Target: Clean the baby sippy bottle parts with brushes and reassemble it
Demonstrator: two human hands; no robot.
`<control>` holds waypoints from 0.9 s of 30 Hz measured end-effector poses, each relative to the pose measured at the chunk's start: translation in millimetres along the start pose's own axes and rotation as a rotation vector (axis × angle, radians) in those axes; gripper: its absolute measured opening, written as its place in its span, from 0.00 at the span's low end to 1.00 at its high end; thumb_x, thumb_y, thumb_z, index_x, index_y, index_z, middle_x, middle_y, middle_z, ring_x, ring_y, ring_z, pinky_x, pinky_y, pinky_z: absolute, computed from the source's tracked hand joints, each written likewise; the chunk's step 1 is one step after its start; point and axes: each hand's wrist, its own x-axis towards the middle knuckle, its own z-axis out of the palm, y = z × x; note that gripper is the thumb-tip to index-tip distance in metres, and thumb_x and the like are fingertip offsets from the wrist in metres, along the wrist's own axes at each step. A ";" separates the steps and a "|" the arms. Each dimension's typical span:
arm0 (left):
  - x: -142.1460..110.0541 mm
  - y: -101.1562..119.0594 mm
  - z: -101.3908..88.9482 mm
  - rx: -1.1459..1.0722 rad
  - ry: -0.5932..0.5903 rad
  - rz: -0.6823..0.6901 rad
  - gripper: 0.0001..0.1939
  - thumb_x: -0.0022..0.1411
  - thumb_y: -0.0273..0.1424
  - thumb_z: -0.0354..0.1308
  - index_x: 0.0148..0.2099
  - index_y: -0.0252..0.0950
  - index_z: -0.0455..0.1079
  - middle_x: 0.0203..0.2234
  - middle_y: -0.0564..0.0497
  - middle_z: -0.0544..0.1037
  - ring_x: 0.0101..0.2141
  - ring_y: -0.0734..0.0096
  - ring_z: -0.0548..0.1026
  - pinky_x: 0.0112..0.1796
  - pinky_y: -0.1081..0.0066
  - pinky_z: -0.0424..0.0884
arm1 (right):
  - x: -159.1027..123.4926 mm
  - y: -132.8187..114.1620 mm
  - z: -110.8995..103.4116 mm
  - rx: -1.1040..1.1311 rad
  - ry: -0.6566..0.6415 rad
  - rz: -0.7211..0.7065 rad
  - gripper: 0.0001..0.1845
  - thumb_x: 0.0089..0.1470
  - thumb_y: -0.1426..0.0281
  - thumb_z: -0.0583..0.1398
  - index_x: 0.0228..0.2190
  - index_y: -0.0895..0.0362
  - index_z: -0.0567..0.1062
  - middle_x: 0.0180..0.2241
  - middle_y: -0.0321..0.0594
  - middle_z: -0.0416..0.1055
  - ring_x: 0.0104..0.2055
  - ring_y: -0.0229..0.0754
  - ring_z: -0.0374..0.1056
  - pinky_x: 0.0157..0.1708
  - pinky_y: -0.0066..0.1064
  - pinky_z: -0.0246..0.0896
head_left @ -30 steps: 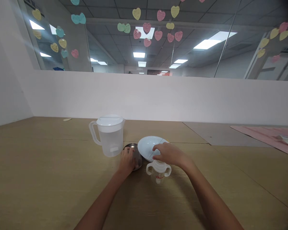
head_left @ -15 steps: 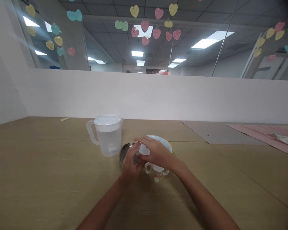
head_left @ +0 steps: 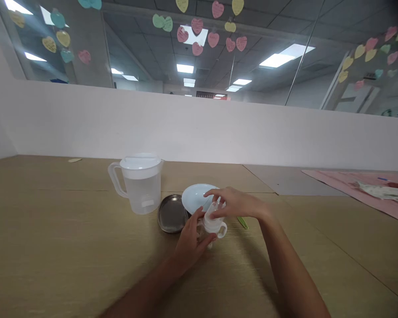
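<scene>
A small clear baby bottle (head_left: 213, 226) with white side handles and faint red print stands on the table. My left hand (head_left: 189, 238) is wrapped round its left side, thumb at the front. Above it, the fingers of my right hand (head_left: 237, 204) are closed on a clear domed cap (head_left: 212, 209), which sits at the bottle's top; I cannot tell whether it is seated. Just behind is a white oval bowl (head_left: 195, 197), partly covered by my right hand. A metal dish (head_left: 171, 215) lies to the left of the bottle.
A lidded clear pitcher (head_left: 142, 191) stands back left, its handle pointing left. The end of a green object (head_left: 242, 222) shows under my right wrist. A pink cloth (head_left: 338, 182) with items on it lies far right. A white wall (head_left: 199, 128) bounds the table (head_left: 86, 247) behind.
My right hand has brought the cap rightward onto the bottle's top. My left hand has left the cap and taken hold of the bottle. The view has shifted slightly.
</scene>
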 end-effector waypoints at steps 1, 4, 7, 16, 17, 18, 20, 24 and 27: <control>0.4 1.1 -0.2 -0.019 0.006 -0.016 0.33 0.56 0.39 0.58 0.59 0.39 0.49 0.49 0.44 0.68 0.49 0.60 0.68 0.49 0.58 0.64 | 0.7 -1.5 2.0 -0.013 -0.015 0.003 0.30 0.44 0.60 0.62 0.50 0.52 0.67 0.40 0.40 0.69 0.38 0.42 0.66 0.35 0.29 0.59; 1.2 5.0 -0.6 -0.049 0.027 -0.038 0.34 0.54 0.38 0.60 0.59 0.39 0.49 0.49 0.45 0.69 0.48 0.61 0.69 0.49 0.59 0.64 | 3.5 -8.7 7.8 -0.044 -0.019 -0.010 0.29 0.43 0.63 0.62 0.49 0.51 0.68 0.40 0.40 0.69 0.40 0.43 0.65 0.34 0.28 0.59; 1.0 7.4 0.1 -0.048 0.050 -0.051 0.34 0.53 0.37 0.60 0.59 0.39 0.51 0.48 0.45 0.69 0.48 0.59 0.68 0.49 0.58 0.64 | 5.7 -16.2 11.0 -0.077 -0.015 -0.010 0.27 0.42 0.65 0.62 0.47 0.52 0.70 0.39 0.40 0.70 0.40 0.44 0.65 0.35 0.29 0.59; 0.4 5.7 2.0 -0.014 0.080 0.038 0.31 0.54 0.37 0.59 0.58 0.41 0.53 0.51 0.44 0.66 0.47 0.60 0.69 0.48 0.59 0.66 | 7.0 -18.0 13.4 -0.124 0.002 -0.002 0.24 0.41 0.66 0.63 0.44 0.54 0.72 0.39 0.40 0.71 0.40 0.44 0.65 0.33 0.27 0.58; 0.2 5.3 2.8 -0.015 0.086 0.044 0.31 0.55 0.38 0.59 0.58 0.41 0.53 0.50 0.44 0.66 0.47 0.60 0.69 0.47 0.59 0.66 | 7.4 -17.0 13.6 -0.126 0.003 -0.006 0.22 0.41 0.66 0.62 0.42 0.54 0.73 0.38 0.39 0.71 0.39 0.44 0.65 0.32 0.27 0.57; 0.0 4.9 3.6 -0.017 0.090 0.048 0.30 0.55 0.38 0.59 0.58 0.42 0.54 0.49 0.44 0.67 0.47 0.60 0.69 0.47 0.58 0.66 | 8.0 -16.0 13.7 -0.127 -0.003 -0.007 0.20 0.41 0.67 0.62 0.40 0.53 0.74 0.37 0.38 0.71 0.38 0.43 0.66 0.31 0.27 0.57; -0.4 4.6 5.1 -0.022 0.105 0.048 0.29 0.54 0.37 0.59 0.57 0.42 0.55 0.48 0.44 0.67 0.47 0.60 0.69 0.47 0.59 0.66 | 9.6 -14.0 13.6 -0.121 -0.022 -0.008 0.16 0.40 0.68 0.61 0.36 0.53 0.75 0.34 0.37 0.72 0.36 0.41 0.66 0.28 0.25 0.55; -0.6 6.1 5.5 -0.028 0.102 0.021 0.29 0.54 0.37 0.60 0.56 0.41 0.56 0.47 0.45 0.68 0.46 0.60 0.69 0.47 0.60 0.66 | 12.8 -10.2 12.7 -0.076 -0.047 -0.020 0.14 0.39 0.69 0.61 0.33 0.54 0.75 0.33 0.35 0.72 0.33 0.38 0.65 0.26 0.24 0.55; -0.4 8.4 4.6 -0.032 0.100 -0.005 0.28 0.53 0.37 0.60 0.56 0.40 0.57 0.46 0.45 0.69 0.45 0.60 0.70 0.46 0.60 0.66 | 13.1 -9.6 12.6 -0.083 -0.052 -0.004 0.14 0.38 0.68 0.62 0.33 0.54 0.74 0.32 0.34 0.71 0.33 0.38 0.65 0.26 0.24 0.54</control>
